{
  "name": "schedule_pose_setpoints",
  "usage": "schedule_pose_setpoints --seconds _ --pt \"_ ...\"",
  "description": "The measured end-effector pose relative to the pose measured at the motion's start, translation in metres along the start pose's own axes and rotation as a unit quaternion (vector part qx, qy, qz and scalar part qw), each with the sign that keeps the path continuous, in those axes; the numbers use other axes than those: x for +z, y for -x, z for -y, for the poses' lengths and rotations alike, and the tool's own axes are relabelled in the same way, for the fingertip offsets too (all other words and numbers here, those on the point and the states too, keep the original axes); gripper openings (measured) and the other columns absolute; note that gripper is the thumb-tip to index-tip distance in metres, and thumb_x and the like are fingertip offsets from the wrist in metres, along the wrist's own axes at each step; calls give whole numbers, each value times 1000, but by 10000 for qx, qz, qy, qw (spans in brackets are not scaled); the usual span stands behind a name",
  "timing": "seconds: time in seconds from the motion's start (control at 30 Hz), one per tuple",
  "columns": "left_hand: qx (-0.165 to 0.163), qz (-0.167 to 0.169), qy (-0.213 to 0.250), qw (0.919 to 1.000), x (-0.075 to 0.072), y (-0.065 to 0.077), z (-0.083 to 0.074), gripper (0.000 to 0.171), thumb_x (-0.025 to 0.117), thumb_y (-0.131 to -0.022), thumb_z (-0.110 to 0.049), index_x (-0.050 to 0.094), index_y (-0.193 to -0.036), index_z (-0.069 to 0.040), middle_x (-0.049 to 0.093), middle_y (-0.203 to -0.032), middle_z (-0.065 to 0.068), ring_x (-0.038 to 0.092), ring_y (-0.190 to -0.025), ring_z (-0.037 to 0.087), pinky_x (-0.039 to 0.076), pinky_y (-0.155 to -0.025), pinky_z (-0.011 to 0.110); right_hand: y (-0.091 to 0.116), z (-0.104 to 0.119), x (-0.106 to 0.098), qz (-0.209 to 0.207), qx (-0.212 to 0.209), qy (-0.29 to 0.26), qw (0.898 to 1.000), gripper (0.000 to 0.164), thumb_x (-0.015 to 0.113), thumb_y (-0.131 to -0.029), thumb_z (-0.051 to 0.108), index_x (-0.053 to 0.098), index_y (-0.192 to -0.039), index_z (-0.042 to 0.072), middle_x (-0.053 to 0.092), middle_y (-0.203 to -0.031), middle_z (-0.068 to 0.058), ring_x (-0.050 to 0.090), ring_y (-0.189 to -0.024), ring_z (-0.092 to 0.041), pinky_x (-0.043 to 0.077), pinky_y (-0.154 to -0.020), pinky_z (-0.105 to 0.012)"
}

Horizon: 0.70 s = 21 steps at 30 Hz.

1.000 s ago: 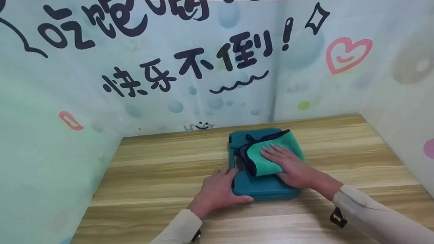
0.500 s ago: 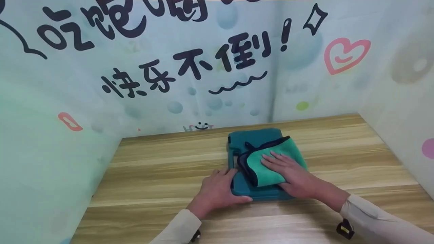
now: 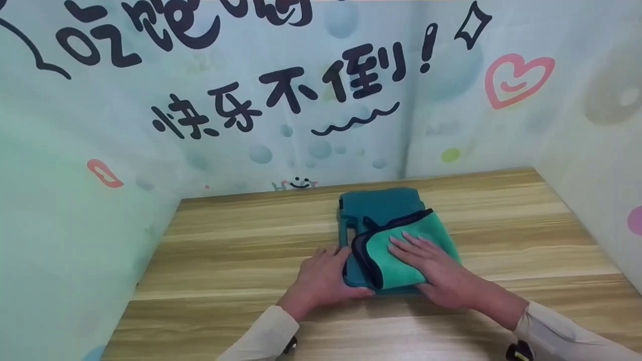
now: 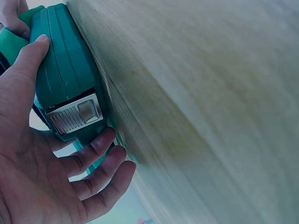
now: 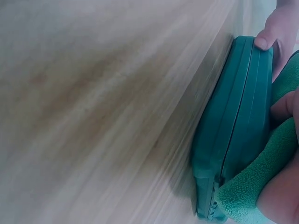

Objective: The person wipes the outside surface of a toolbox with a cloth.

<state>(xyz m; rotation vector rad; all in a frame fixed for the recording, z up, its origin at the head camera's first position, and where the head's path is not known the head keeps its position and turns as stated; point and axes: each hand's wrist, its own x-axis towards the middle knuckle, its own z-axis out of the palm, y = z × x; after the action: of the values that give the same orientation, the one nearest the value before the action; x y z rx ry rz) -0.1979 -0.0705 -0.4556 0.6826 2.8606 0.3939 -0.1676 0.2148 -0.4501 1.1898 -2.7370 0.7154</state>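
A teal plastic carrying case (image 3: 378, 203) lies flat on the wooden table, its handle (image 3: 343, 233) on the left side. My left hand (image 3: 323, 278) holds the near left corner, thumb along the near side and fingers along the left side. In the left wrist view a metal latch (image 4: 77, 114) shows between thumb and fingers. A folded green cloth (image 3: 383, 263) with a dark border covers the near part of the lid. My right hand (image 3: 444, 273) presses flat on this cloth, fingers extended. The right wrist view shows the fluffy cloth (image 5: 247, 191) hanging over the case's edge.
The wood-grain table (image 3: 241, 240) runs back to a printed wall sheet (image 3: 225, 160) with dark lettering and a pink heart. Pale side walls stand left and right. A small dark device (image 3: 519, 351) is on the right wrist.
My right hand has slid the cloth nearer across the lid, baring more of the case's far part. The left hand has kept its place at the corner.
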Motion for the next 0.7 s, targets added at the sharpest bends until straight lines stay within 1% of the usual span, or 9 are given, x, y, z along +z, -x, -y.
schedule_pose_setpoints --seconds 0.1,0.17,0.3,0.37,0.47,0.53,0.6,0.7 --pt "13 -5 -2 10000 0 -2 -1 114 60 -72 -89 39 -158 -17 47 -151 15 44 -135 40 42 -102 59 3 3 1 -90 -42 64 9999 81 62 -79 -13 39 -155 1 33 -161 -14 22 -148 -41 19 -115 -57" --pt "15 -23 0 10000 -1 -2 -2 112 61 -73 -88 39 -157 -17 48 -151 14 45 -134 39 43 -101 58 4 5 2 -140 -96 101 9998 82 62 -77 -13 39 -155 0 34 -161 -15 23 -148 -42 17 -117 -53" --pt "61 -131 -51 9999 1 -4 -2 108 64 -73 -85 42 -155 -18 52 -145 11 50 -127 35 47 -95 55 6 9 4 -230 -256 172 9993 82 60 -75 -12 40 -154 -2 35 -159 -18 25 -146 -45 9 -120 -40" --pt "82 -171 -86 9998 1 -3 -2 107 65 -73 -84 43 -154 -18 53 -142 10 51 -123 33 49 -92 55 6 11 5 -248 -296 186 9991 82 61 -75 -11 40 -153 -3 36 -159 -19 25 -146 -45 7 -119 -37" --pt "116 -194 -101 9997 2 -2 -1 104 66 -73 -83 46 -151 -17 55 -138 10 52 -120 31 50 -90 54 6 14 5 -158 -257 215 9993 81 63 -77 -9 38 -154 -3 34 -160 -19 24 -146 -45 9 -120 -41" --pt "159 -218 -47 9996 1 -1 0 102 67 -73 -81 48 -150 -17 56 -136 9 52 -119 30 50 -90 53 4 17 5 -53 -201 247 9995 81 63 -78 -9 37 -155 -2 32 -161 -19 23 -147 -45 14 -119 -47" --pt "254 -300 8 9992 1 0 1 98 70 -74 -79 51 -147 -16 58 -132 8 54 -115 29 51 -89 51 1 20 6 36 -196 280 9994 82 62 -78 -10 36 -155 -3 31 -161 -20 22 -147 -45 18 -117 -53" --pt "443 -431 52 9981 0 0 3 93 75 -75 -72 52 -145 -16 60 -128 8 56 -112 28 51 -90 48 -7 24 9 145 -229 307 9992 82 60 -77 -11 35 -155 -5 30 -161 -21 20 -147 -45 22 -114 -59"
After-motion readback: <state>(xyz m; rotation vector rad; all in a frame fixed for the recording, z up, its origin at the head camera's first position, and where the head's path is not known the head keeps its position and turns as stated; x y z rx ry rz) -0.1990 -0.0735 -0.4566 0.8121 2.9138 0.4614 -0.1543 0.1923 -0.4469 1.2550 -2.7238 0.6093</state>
